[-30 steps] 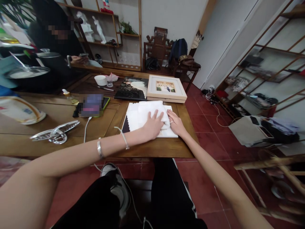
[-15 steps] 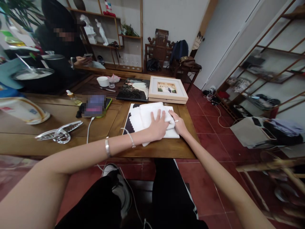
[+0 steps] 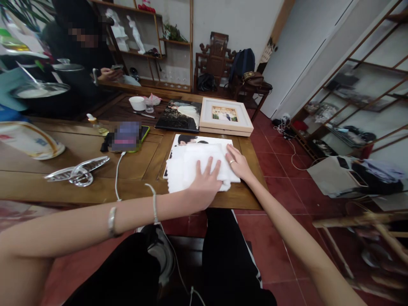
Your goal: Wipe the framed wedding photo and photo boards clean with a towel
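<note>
My left hand lies spread and flat on a folded white cloth, pressing it onto a photo panel. Dark-haired heads on a white ground show along the panel's upper part; the cloth hides much of the rest. My right hand rests against the panel's right edge, its fingers stretched out along it. It wears a ring. Two bracelets circle my left wrist and forearm.
Behind the panel are a dark photo panel and pale framed pictures. A silver hair claw, a charging phone, a dropper bottle and a white bowl are leftward. A person sits opposite holding a phone.
My left hand has slid the cloth toward me, uncovering the printed heads at the panel's top. My right hand stays at the right edge.
</note>
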`<state>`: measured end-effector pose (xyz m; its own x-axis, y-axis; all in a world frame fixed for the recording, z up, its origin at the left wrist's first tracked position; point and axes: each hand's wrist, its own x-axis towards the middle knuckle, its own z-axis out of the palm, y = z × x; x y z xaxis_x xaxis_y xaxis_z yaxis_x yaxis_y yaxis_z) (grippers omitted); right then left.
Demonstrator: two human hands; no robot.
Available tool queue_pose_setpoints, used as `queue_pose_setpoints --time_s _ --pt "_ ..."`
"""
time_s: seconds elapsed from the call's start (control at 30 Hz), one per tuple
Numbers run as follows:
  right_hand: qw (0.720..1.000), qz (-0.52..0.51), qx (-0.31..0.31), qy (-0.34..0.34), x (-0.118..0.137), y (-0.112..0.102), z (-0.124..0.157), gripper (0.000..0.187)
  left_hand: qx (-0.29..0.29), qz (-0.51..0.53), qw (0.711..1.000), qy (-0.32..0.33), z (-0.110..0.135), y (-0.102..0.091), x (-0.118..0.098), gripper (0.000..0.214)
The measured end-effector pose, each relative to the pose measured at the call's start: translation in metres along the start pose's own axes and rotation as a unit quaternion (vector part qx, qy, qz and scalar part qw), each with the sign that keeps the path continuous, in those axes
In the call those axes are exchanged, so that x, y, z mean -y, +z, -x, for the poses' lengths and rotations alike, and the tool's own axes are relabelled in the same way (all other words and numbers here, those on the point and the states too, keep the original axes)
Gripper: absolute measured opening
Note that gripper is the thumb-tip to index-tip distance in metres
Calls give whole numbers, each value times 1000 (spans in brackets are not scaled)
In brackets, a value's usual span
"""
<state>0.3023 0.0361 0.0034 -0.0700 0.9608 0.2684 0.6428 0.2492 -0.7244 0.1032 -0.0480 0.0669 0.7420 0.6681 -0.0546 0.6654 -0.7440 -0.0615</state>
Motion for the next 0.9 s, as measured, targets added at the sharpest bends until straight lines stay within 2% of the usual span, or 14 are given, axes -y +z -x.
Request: queue_pose_setpoints --time_s 0.07,0.17,0.3,0.4,0.5,0.63,0.73,0.8,0.9 --pt "1000 18 6 -7 1 0 0 60 17 0 1000 -20 15 3 14 40" --pt "999 29 5 -14 1 0 1 59 58 1 994 -88 26 4 44 49" --pt "998 44 -2 -35 1 2 2 58 56 -11 985 -160 19 2 82 54" --pt "998 48 -6 -39 0 2 2 57 64 0 983 -173 13 0 96 55" --pt "998 52 -4 -42 0 2 1 56 86 2 984 -158 18 -3 91 56" --pt "997 58 2 -42 1 2 2 56 128 3 983 -131 47 -5 67 54" --pt "998 54 3 -45 1 3 2 57 105 5 990 -92 67 -5 49 50" --pt "998 53 3 -47 1 3 1 58 94 19 992 -87 68 -6 45 51" --pt "998 49 5 -48 1 3 1 59 99 47 988 -104 46 -6 57 56"
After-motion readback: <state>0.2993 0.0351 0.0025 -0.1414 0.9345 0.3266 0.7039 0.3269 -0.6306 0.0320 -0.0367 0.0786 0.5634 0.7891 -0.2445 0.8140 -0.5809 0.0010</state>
